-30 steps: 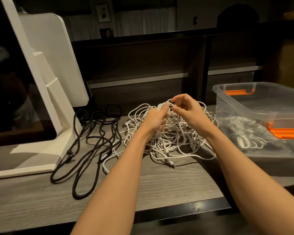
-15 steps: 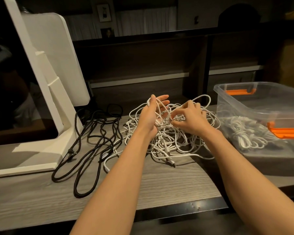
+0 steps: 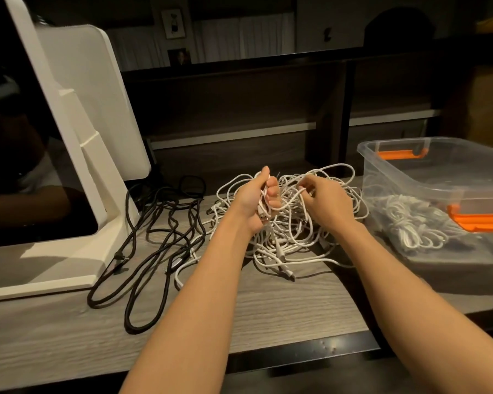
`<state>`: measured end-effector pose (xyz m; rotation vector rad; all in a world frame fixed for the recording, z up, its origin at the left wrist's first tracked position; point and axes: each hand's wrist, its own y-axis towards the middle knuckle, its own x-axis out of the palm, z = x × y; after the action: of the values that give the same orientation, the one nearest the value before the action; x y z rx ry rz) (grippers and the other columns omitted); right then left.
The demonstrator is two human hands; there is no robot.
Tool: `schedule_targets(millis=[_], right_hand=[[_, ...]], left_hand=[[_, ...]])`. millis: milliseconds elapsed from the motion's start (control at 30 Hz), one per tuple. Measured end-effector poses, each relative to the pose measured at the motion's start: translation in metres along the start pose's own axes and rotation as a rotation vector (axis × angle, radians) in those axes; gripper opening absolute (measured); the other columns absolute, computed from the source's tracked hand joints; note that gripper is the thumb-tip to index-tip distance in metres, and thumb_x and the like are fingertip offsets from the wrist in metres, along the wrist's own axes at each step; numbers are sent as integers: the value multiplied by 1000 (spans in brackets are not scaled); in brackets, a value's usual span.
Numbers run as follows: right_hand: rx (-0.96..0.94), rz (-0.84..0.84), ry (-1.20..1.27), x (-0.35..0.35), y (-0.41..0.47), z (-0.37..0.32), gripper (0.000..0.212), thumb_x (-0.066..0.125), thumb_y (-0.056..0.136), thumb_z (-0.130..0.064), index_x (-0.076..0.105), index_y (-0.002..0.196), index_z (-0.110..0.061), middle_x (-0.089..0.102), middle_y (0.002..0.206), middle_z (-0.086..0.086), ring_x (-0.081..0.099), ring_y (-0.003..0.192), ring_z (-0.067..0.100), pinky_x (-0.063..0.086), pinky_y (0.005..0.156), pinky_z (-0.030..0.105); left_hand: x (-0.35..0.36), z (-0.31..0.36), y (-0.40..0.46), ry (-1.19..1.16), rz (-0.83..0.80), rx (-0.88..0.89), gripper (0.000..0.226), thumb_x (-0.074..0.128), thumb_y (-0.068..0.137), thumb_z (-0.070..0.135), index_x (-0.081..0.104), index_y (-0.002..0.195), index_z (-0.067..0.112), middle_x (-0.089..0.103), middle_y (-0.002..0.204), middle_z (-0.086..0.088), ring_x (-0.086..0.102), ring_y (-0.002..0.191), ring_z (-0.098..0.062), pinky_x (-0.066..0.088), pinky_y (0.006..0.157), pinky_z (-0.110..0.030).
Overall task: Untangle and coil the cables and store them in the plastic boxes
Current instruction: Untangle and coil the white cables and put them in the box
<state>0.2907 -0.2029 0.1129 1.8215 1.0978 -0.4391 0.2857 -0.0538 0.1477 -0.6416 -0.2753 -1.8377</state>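
My left hand grips a bunch of strands from the white cable tangle on the wooden desk, my right hand pinches one loop, beside the clear plastic box.

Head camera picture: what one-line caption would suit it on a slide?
Left hand grips gathered loops from the tangled white cable pile while right hand pinches a strand, beside the clear plastic box.

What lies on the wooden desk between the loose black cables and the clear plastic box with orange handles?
In the head view, a tangled pile of white cables lies there, with the left hand gripping a bundle of them and the right hand pinching a strand.
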Motion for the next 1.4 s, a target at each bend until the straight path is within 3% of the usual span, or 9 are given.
schedule_targets(millis=[200,300,433,600,700,900,1133,1233,1400], right_hand=[[-137,143,400,-8,1,-10,12,71,84,-22,68,79,-11,59,88,0,51,89,12,38,77,23],[-131,52,625,-14,-5,-23,21,71,83,-18,58,73,-4,54,68,0,49,64,6,40,64,17],[-115,-72,807,-19,-7,-30,20,62,86,-3,46,84,-14,38,67,-3,36,59,5,34,56,18],[39,-196,1014,-24,0,-22,11,52,81,-17,44,87,-20,39,71,-6,38,59,4,35,56,20],[-20,-257,885,-21,0,-18,16,53,96,-24,49,81,-19,40,68,-6,36,59,4,32,58,20],[-94,-208,763,-20,-2,-21,16,60,93,-27,57,81,-16,49,67,-7,43,55,-5,37,56,12],[-93,-243,832,-22,-6,-26,24,66,87,-25,65,89,0,65,74,7,61,61,7,49,58,16],[-88,-199,811,-19,-5,-25,23,66,88,-23,63,92,-1,64,73,5,61,63,5,50,63,17],[-54,-205,828,-15,-4,-24,13,50,98,-24,54,106,-15,55,85,3,56,70,5,46,65,20]], left_hand=[[-8,-3,6,418,150,100,54,26,101,55,40,65,18,44,56,2,35,45,-7,28,41,-16],[-5,-4,6,673,131,175,61,15,100,59,40,63,18,52,58,1,42,50,-9,35,49,-19],[-3,-8,5,929,52,216,64,10,103,54,41,62,15,49,57,-1,45,49,-11,40,54,-23],[-2,-10,3,841,-21,159,62,14,102,55,37,60,16,43,49,2,38,45,-12,35,50,-23],[-1,-12,5,697,21,202,61,19,103,54,41,60,16,51,52,3,47,46,-9,42,54,-21],[-7,-12,9,513,83,159,47,32,103,48,51,73,17,51,57,5,48,58,-13,50,71,-33],[1,-14,-1,720,-33,160,53,26,105,45,60,120,8,65,68,0,61,57,-9,43,46,-17],[5,-11,-6,619,-121,83,62,19,104,52,57,113,4,48,52,4,43,42,-6,35,40,-15],[7,-8,-15,612,-277,20,63,18,98,64,44,65,17,36,45,9,30,38,-4,32,47,-18]])
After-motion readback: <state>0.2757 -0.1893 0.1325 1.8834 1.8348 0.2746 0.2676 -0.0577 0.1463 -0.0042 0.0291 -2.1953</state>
